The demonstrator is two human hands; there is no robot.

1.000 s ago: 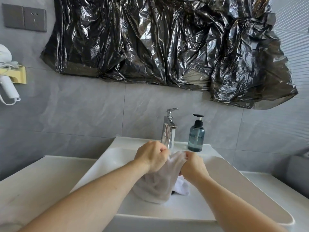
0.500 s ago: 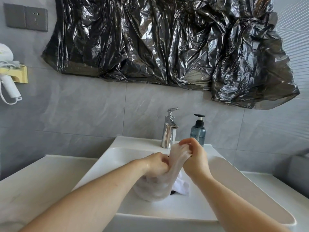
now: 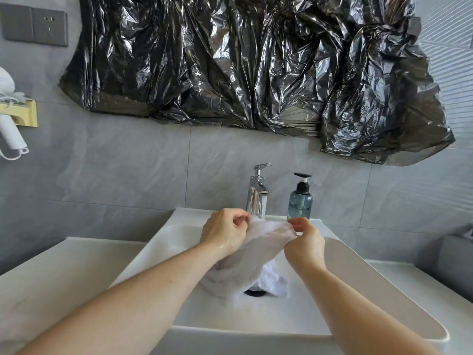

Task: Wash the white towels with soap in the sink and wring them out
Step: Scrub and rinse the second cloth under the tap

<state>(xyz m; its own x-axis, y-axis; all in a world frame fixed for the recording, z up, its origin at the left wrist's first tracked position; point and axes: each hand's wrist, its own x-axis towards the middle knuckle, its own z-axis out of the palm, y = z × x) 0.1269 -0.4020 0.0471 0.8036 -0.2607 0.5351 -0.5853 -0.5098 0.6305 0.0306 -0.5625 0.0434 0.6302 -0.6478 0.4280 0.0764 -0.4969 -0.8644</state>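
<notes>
A wet white towel [image 3: 252, 254] hangs over the white sink [image 3: 358, 285], stretched between my two hands. My left hand [image 3: 224, 233] pinches its top edge on the left. My right hand [image 3: 305, 239] pinches the same edge on the right, a short span away. The towel's lower part bunches in the basin. Another white cloth [image 3: 273, 281] lies beside it, over the dark drain [image 3: 256, 292]. A blue-grey soap pump bottle [image 3: 300, 201] stands on the sink's back ledge, right of the chrome tap [image 3: 257, 194].
A white counter [image 3: 64, 275] runs on both sides of the sink. Black plastic sheeting [image 3: 256, 62] covers the wall above. A white hair dryer [image 3: 10, 131] hangs in a holder at far left, below a grey wall socket [image 3: 34, 24].
My hands have moved apart and both now sit level in front of the tap. The towel, bunched between them before, is now spread along its top edge.
</notes>
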